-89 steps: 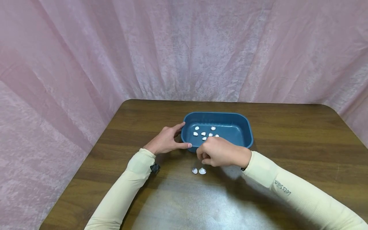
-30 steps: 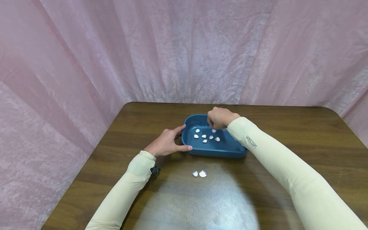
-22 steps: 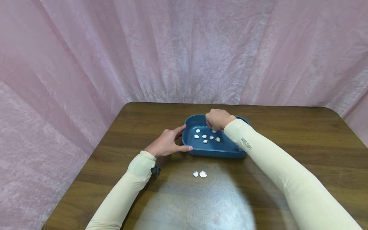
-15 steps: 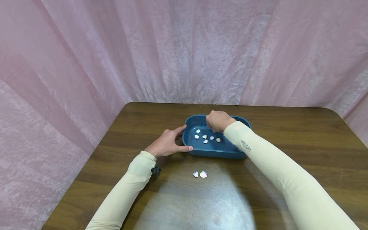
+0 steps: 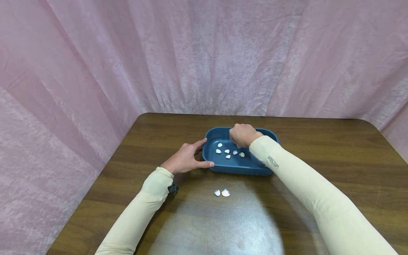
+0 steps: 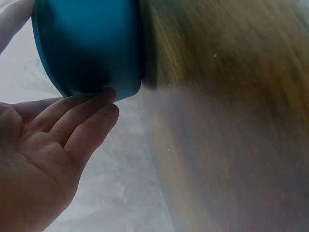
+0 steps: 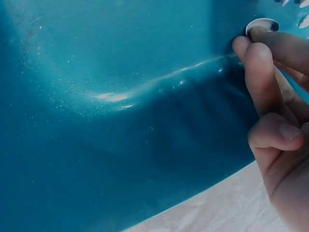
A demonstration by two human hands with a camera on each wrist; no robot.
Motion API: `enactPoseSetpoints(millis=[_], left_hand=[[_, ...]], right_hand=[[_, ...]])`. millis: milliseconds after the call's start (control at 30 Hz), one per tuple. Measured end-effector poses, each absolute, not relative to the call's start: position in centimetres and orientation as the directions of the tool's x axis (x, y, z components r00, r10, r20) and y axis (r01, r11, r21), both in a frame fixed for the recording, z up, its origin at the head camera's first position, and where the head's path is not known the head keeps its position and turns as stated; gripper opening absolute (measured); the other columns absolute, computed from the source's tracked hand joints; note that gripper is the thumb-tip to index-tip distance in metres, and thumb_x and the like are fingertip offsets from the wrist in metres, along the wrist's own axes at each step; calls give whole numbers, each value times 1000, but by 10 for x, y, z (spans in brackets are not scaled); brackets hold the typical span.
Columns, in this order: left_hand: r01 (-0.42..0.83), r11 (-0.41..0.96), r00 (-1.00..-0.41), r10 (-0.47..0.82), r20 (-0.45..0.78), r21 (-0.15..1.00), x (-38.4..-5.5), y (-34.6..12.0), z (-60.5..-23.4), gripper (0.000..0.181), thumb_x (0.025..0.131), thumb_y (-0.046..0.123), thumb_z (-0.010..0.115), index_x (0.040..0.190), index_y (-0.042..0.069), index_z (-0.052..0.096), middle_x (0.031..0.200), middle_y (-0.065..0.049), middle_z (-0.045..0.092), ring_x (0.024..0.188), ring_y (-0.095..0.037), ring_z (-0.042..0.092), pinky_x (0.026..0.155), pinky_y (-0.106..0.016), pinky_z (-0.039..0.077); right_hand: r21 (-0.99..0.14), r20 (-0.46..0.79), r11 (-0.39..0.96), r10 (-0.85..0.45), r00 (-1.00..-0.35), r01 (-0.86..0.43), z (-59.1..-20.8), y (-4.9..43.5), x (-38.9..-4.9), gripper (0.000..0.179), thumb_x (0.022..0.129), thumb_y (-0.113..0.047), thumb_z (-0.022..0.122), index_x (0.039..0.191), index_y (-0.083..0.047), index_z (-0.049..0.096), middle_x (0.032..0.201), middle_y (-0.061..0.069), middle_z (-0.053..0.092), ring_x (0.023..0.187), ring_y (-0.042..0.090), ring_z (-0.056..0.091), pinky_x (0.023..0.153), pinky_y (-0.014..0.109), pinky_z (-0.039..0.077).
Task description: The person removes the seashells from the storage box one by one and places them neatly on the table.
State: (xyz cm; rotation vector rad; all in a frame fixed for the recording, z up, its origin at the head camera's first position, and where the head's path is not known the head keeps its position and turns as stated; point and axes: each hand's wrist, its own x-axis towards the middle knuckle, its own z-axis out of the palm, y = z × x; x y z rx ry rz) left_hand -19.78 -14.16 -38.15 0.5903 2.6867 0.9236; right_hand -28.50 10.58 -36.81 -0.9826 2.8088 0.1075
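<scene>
My left hand (image 5: 185, 158) rests on the left end of a blue plastic basin (image 5: 242, 170), thumb at the front wall, forefinger at the rim toward the back. In the left wrist view its straight fingers (image 6: 91, 125) lie against the basin's outer wall. My right hand (image 5: 243, 135) reaches into the basin near its far side. The right wrist view shows its fingertips pinching the edge of a small white seashell (image 7: 262, 23) at the basin floor. Several more shells, such as a pale shell (image 5: 242, 154), lie scattered over the basin's left and middle floor.
Two shells lie side by side on the wooden table (image 5: 159, 212) before the basin: a smaller shell (image 5: 217, 192) at left, a larger shell (image 5: 226, 193) at right. A pink curtain (image 5: 223, 60) hangs behind the table and along its left.
My right hand has gone from the basin's front edge to its far side, then settled slightly lower over a shell there. The left hand has stayed at the basin's left end.
</scene>
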Motion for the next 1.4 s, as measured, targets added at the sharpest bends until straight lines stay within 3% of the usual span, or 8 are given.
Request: enactPoseSetpoints(millis=[333, 500, 633, 767, 900, 1100, 1400], left_hand=[[289, 718, -890, 445, -99, 633, -198, -142, -382, 103, 81, 58, 78, 159, 12, 29, 158, -11, 45, 145, -24, 47, 116, -44, 43], [286, 718, -889, 445, -103, 635, -198, -142, -383, 103, 81, 58, 78, 160, 12, 28, 158, -11, 45, 145, -23, 47, 116, -44, 43], [287, 712, -888, 449, -101, 641, -197, -143, -383, 103, 81, 57, 77, 160, 12, 28, 158, -11, 44, 145, -23, 47, 116, -44, 43], [293, 711, -886, 453, -98, 640, -197, -142, -383, 103, 82, 57, 77, 160, 12, 28, 158, -12, 44, 145, -23, 47, 116, -44, 43], [301, 711, -885, 457, -92, 635, -197, -142, -383, 103, 82, 57, 76, 160, 11, 27, 157, -12, 45, 145, -22, 47, 116, -44, 43], [293, 717, -890, 446, -94, 632, -197, -142, -381, 103, 82, 57, 77, 160, 12, 27, 157, -11, 45, 144, -22, 47, 116, -43, 43], [284, 727, -895, 436, -100, 625, -197, -141, -380, 103, 82, 58, 77, 160, 14, 27, 157, -10, 45, 145, -22, 47, 116, -43, 43]], right_hand=[[-30, -223, 791, -602, -767, -612, -360, 107, -282, 23, 88, -5, 70, 69, -15, 61, 64, -1, 52, 62, 14, 53, 54, 25, 41], [-81, -203, 777, -626, -753, -624, -352, 105, -280, 18, 86, -4, 70, 73, -15, 66, 71, 1, 62, 67, 16, 57, 57, 26, 45], [-130, -204, 750, -660, -723, -648, -345, 104, -278, 8, 87, -6, 71, 85, -13, 75, 83, 2, 70, 75, 16, 61, 65, 29, 53], [-134, -224, 734, -677, -702, -665, -337, 105, -272, 13, 88, -7, 69, 95, -14, 78, 96, 3, 73, 81, 17, 64, 71, 33, 56], [-137, -222, 729, -682, -697, -670, -330, 107, -266, 14, 89, -8, 68, 95, -15, 79, 101, 3, 75, 82, 16, 66, 73, 33, 57], [-168, -145, 694, -720, -679, -700, -321, 112, -254, 12, 89, -9, 70, 91, -14, 80, 99, 3, 76, 82, 15, 68, 75, 35, 60], [-245, -77, 635, -766, -638, -733, -315, 121, -234, 16, 88, -4, 71, 81, -16, 78, 82, -2, 76, 72, 8, 68, 70, 29, 59]])
